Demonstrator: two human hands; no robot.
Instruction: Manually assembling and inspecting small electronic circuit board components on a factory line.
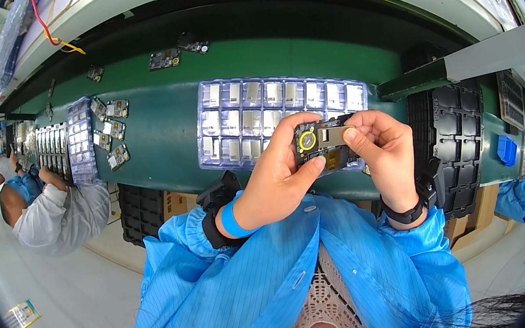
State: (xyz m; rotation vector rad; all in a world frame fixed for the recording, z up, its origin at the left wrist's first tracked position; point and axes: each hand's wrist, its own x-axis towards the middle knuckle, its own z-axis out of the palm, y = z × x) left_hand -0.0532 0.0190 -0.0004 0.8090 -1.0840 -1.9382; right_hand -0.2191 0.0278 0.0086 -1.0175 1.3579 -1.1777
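My left hand (278, 178) grips a small dark circuit board (304, 153) by its left end, thumb on the near edge. A round part with a yellow ring shows on the board. With thumb and fingers, my right hand (385, 151) pinches the right end of a flat silver metal plate (333, 137) that lies over the board. Whether the plate is fastened there, I cannot tell. Behind and partly under my hands sits a clear bluish plastic tray (203, 153), its pockets holding several pale metal pieces (273, 92).
Loose circuit boards (115, 129) lie left of the tray, beside another plastic tray (81, 148); more boards (164, 59) lie farther back. Black trays (450, 139) stand at right, near a blue bin (507, 150). A metal bar (493, 54) juts in. A co-worker (57, 214) sits at left.
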